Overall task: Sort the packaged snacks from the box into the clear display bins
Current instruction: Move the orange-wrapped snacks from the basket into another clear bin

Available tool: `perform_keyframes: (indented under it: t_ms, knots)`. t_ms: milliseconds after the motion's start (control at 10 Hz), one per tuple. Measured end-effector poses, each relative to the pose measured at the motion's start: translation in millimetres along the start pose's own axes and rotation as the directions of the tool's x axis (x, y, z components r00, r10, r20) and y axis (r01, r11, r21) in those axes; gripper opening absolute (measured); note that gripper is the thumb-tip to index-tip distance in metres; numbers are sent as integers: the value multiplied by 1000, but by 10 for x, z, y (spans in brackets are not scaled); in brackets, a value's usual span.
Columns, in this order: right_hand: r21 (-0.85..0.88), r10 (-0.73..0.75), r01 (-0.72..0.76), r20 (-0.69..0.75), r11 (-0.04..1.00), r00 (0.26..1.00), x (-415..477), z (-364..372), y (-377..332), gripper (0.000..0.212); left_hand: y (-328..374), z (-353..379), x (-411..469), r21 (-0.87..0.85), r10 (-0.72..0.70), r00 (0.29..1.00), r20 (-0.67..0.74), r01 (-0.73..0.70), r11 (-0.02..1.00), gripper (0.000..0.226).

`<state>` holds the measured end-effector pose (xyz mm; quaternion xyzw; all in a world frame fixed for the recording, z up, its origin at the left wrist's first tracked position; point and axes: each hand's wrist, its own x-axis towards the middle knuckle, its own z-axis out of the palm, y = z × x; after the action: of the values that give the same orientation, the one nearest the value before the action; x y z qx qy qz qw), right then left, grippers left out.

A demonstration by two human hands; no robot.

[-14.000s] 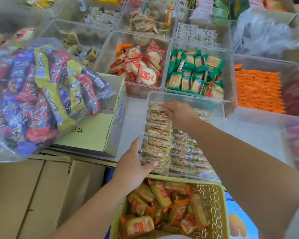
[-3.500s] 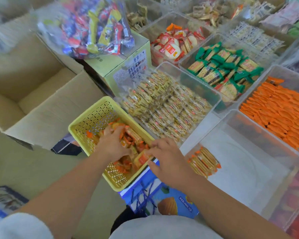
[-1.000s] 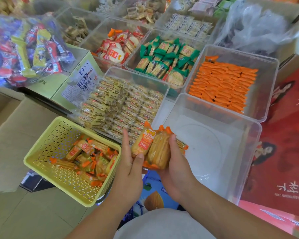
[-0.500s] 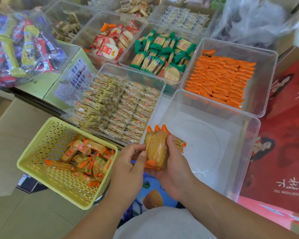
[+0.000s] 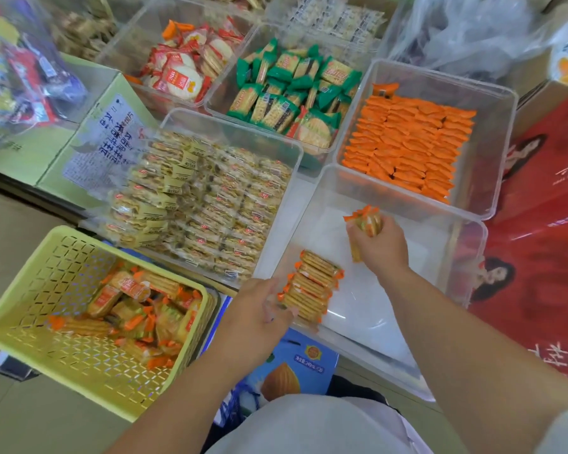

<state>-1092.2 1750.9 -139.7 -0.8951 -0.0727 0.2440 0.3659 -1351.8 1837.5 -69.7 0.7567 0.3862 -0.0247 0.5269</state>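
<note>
Above the clear bin [image 5: 368,319], snack packets [image 5: 367,222] tight within right hand [image 5: 379,249]; left hand [image 5: 259,309] blurred, grip unclear

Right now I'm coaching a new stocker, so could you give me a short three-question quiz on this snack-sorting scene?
1. True or false: the right hand holds nothing.
2. The row of packets beside the left hand lies in: A) the yellow basket; B) the near clear bin; C) the bin of green packets.
3. Fill in: the bin just behind it holds neat rows of ____ packets.

Key: 1 false, it grips a bundle of packets; 2 B; 3 orange.
</note>
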Motion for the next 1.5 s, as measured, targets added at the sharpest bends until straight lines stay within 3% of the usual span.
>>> perform_keyframes:
  t_ms: [100,200,300,400,600,700,800,1000,1100,1200,1300,1400,1500]
  knots:
    - [-262,-174,167,-5,951,985,166,190,0,65,-34,0,15,35,36,999,-20,-35,999,64]
    - [-389,-291,320,134,864,947,186,367,-30,78,-139,11,-3,57,43,998,-47,-40,998,72]
    - [-571,-255,452,393,685,883,168,498,5,85,-235,21,0,53,-66,995,-79,71,996,83]
    - [-538,-222,428,405,726,887,167,505,61,79,-261,14,28,57,-132,985,-109,138,989,89]
    - [-471,-186,425,472,773,862,122,381,172,77,-229,-24,33,73,-132,987,-87,138,988,88]
    - [-412,-196,399,452,819,870,112,365,228,63,-228,-38,19,77,-140,988,-70,145,986,89]
    - [-369,-218,395,437,841,873,67,345,241,66,-242,-54,16,103,-142,988,-57,148,984,88]
    - [-404,-338,509,424,760,840,77,338,241,54,-252,-49,10,125,-132,989,-61,138,982,89]
    - [-435,-364,553,446,710,818,96,349,179,31,-256,-44,3,141,-129,990,-61,137,980,89]
    - [-394,-299,475,429,787,852,139,336,140,31,-254,-42,0,142,-128,990,-63,136,980,90]
    - [-238,-231,325,350,915,908,227,292,102,28,-261,-40,9,145,-122,990,-65,130,981,89]
    - [-198,-215,274,276,941,937,321,252,60,24,-265,-46,17,139,-129,990,-58,136,981,89]
    - [-298,-192,279,289,913,938,394,266,49,23,-268,-51,16,137,-129,990,-57,136,981,90]
